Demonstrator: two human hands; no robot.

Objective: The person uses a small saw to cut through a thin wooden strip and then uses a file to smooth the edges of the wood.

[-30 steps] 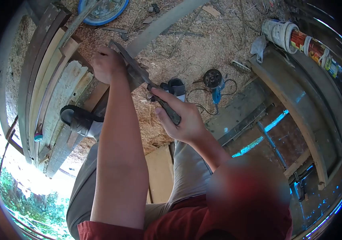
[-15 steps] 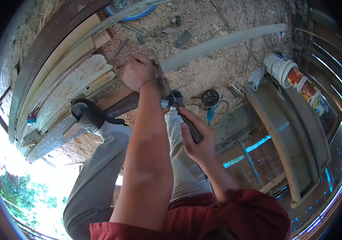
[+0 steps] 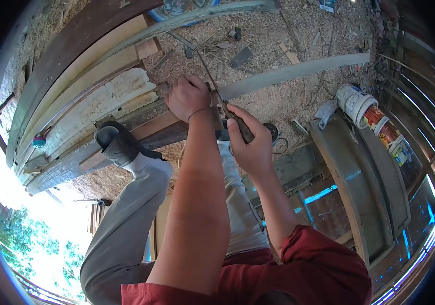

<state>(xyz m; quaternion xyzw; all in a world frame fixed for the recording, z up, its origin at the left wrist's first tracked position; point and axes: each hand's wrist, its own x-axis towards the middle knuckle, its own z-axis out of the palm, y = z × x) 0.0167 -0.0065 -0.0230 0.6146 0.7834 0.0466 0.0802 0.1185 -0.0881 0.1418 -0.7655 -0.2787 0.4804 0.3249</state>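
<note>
My right hand (image 3: 252,141) is closed around the dark handle of a handsaw (image 3: 210,76), whose thin blade shows nearly edge-on and points up and to the left. The blade crosses beside the end of a wooden board (image 3: 149,128) in the stack. My left hand (image 3: 189,97) is curled down onto that wood, close to the left of the blade; the fingertips are hidden. A shoe (image 3: 116,145) rests on the boards left of my forearm.
Several long planks (image 3: 75,76) lie stacked at left. A pale strip of wood (image 3: 299,71) stretches across the shavings to the right. A power tool's dark disc (image 3: 272,132) shows behind my right hand. White buckets (image 3: 355,104) and curved wooden panels (image 3: 352,178) stand at right.
My right hand has pushed the saw forward, up the picture, and its handle is now nearer my left hand. The view has shifted slightly; my left hand keeps its hold.
</note>
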